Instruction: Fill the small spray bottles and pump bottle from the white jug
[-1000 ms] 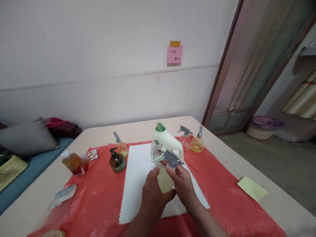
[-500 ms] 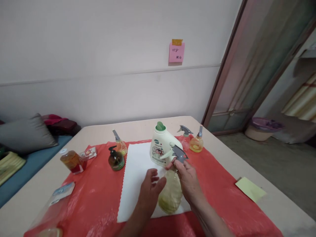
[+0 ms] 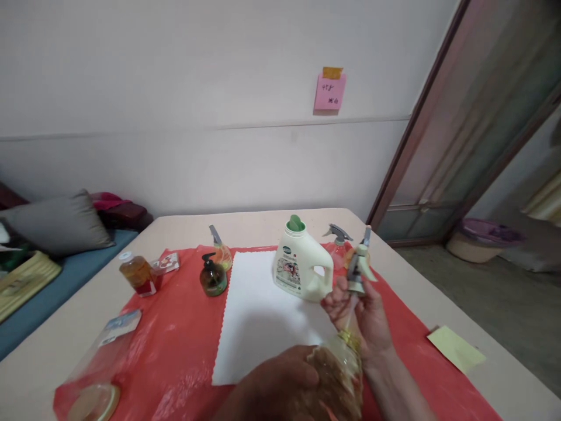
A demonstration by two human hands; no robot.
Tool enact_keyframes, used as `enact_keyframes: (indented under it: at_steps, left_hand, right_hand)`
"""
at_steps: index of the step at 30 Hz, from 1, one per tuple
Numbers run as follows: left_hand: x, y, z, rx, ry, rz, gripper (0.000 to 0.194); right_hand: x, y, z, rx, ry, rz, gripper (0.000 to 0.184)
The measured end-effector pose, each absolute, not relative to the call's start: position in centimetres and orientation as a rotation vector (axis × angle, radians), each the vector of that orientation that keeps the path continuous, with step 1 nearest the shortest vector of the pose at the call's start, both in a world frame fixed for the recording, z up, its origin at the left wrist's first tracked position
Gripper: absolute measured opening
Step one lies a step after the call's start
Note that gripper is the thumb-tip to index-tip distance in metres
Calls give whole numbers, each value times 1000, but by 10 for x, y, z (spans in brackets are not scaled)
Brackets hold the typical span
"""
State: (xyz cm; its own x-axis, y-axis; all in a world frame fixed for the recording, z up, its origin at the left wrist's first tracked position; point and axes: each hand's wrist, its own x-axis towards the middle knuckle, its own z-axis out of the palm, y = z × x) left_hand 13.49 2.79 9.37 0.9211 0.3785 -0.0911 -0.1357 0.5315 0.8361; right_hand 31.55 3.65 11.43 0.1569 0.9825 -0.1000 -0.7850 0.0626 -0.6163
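My left hand (image 3: 280,377) is wrapped round a clear spray bottle (image 3: 346,371) near the front edge, tilted, its yellowish neck facing up and away. In my right hand (image 3: 377,321) is the grey and white trigger spray head (image 3: 360,269). The head is lifted off the bottle's neck, with its thin dip tube (image 3: 350,311) running down toward the opening. Behind the hands stands a cream detergent jug (image 3: 302,263) with a green spout (image 3: 295,223), on a white scalloped-edged mat (image 3: 249,316). The lower part of the bottle is partly hidden by my left hand.
On the red plastic sheet (image 3: 175,351) stand a brown pump bottle (image 3: 213,278), a spray bottle (image 3: 223,254), an amber-filled bottle (image 3: 138,275) and a pink spray bottle (image 3: 338,252). A round lid (image 3: 94,403) lies front left; a yellow sticky note (image 3: 456,349) is right.
The spray head has come up off the bottle's neck in my right hand, turned to point the other way. My left hand has moved down and closed round the bottle, which is now tilted.
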Motion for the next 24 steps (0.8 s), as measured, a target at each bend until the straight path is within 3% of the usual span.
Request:
enact_keyframes:
  at_steps: [6, 8, 11, 14, 20, 24]
  left_hand:
    - [84, 72, 98, 1443, 605, 87, 57]
    - [68, 87, 100, 1455, 760, 325, 54]
    - [55, 105, 93, 1366, 965, 732, 59]
    - [50, 118, 74, 1342, 1223, 878, 74]
    - [45, 139, 41, 1488, 1409, 804, 71]
    - [48, 140, 31, 1546, 1444, 716, 69]
  right_hand:
    - [356, 49, 111, -593, -207, 1128, 44]
    - [362, 51, 107, -647, -260, 1045, 44]
    - [360, 53, 99, -897, -586, 939, 45]
    - [356, 51, 91, -1239, -1025, 892, 46]
    - [346, 51, 81, -1693, -1704, 966, 20]
    - [329, 57, 68, -1875, -1979, 946, 19]
